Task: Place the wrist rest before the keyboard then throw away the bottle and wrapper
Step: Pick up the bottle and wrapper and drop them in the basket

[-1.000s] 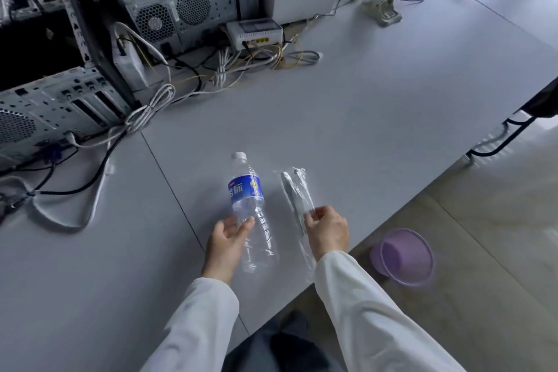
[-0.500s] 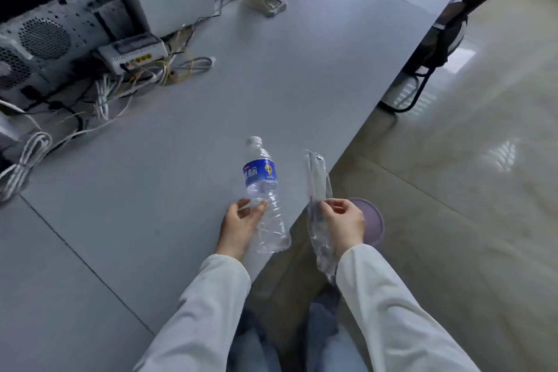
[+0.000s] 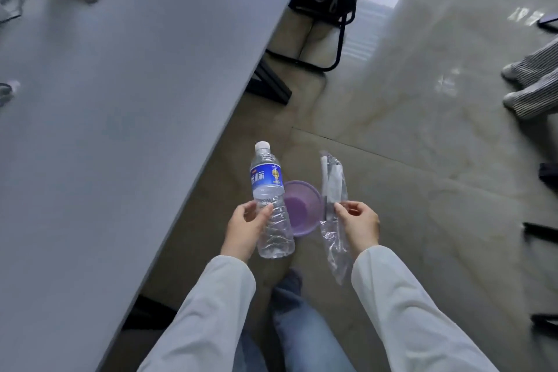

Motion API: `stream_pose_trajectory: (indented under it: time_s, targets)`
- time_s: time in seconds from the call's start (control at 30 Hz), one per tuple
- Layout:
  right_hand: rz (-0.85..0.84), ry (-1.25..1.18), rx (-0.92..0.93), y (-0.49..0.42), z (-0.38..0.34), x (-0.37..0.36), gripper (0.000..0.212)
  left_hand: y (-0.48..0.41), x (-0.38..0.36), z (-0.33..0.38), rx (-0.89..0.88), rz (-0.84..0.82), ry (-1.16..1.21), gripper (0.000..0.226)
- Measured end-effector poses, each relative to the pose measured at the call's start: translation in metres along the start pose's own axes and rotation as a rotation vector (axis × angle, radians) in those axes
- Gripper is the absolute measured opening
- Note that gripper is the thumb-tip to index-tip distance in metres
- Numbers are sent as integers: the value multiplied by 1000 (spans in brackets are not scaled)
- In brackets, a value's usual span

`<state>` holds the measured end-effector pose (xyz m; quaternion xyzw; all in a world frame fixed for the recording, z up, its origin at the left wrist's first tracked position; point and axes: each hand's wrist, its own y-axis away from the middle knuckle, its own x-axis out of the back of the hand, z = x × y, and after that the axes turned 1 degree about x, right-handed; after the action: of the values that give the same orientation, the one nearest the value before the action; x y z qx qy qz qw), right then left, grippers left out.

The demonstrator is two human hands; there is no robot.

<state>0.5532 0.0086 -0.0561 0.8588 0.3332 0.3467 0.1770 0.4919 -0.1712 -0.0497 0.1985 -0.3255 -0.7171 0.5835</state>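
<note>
My left hand [image 3: 246, 226] grips a clear plastic bottle [image 3: 269, 199] with a blue label and white cap, held upright off the table's edge. A long clear plastic wrapper [image 3: 333, 214] hangs pinched in my right hand [image 3: 359, 225]. Between and below both hands stands a purple bin [image 3: 302, 205] on the floor, partly hidden by the bottle. Neither the wrist rest nor the keyboard is in view.
The grey table [image 3: 105, 106] fills the left, its edge running diagonally down past the bottle. A black chair [image 3: 329, 9] stands at the table's far end. Another person's striped legs [image 3: 534, 81] are at the right. My own legs in jeans [image 3: 299, 326] are below.
Both hands lifted the bottle and wrapper off the table and carried them right, over the floor above the purple bin. The view swung right, away from the computers.
</note>
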Motion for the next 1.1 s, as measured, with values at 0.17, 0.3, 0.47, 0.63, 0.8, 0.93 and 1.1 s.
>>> stream_pose_trajectory:
  time_s: [0.17,0.3,0.47,0.63,0.8,0.93,1.1]
  targets:
    - [-19,-8,-86,-29,26,17,18,-23,-38,-22,85,-44,-99,53]
    - [-34,-45,-184,-42,58,16,15,-36,-52,-44,172,-34,-140,55]
    - [-40,-76,-248,-73,103,-12,14,-77,-64,-90,234,-73,-202,47]
    - [-87,-93,-301,-121,160,-58,22,-140,-75,-161,320,-91,-231,52]
    - [-104,-82,-354,-185,221,-113,27,-221,-86,-218,348,-141,-294,50]
    - [-133,-66,-394,-233,257,-150,31,-281,-92,-249,337,-152,-325,55]
    - [-145,-87,-398,-277,284,-181,21,-339,-105,-268,336,-202,-319,54]
